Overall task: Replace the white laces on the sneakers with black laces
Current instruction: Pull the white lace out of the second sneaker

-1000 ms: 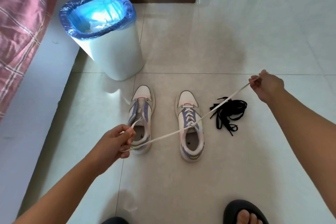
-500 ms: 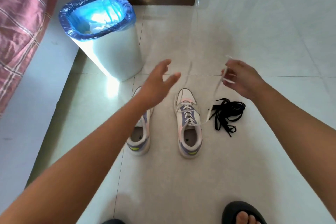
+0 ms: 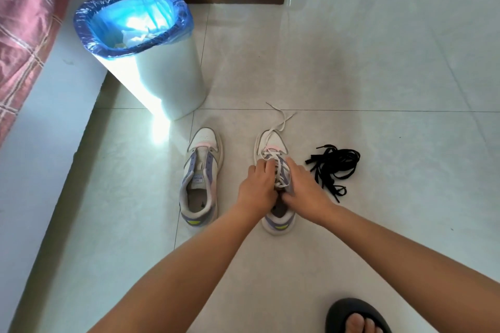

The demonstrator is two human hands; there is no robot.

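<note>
A bright indoor scene is lit by daylight from the upper left. A strong white glare is thrown down the side of the waste bin (image 3: 167, 73) and onto the glossy floor tiles (image 3: 351, 67) below it; its blue liner (image 3: 130, 16) is blown out to near white inside. Soft reflections are seen across the tiles (a faint sheen only). Shadows are weak and diffuse. Straight lines are bowed by wide-angle distortion toward the edges, and fine detail is slightly softened throughout.
</note>
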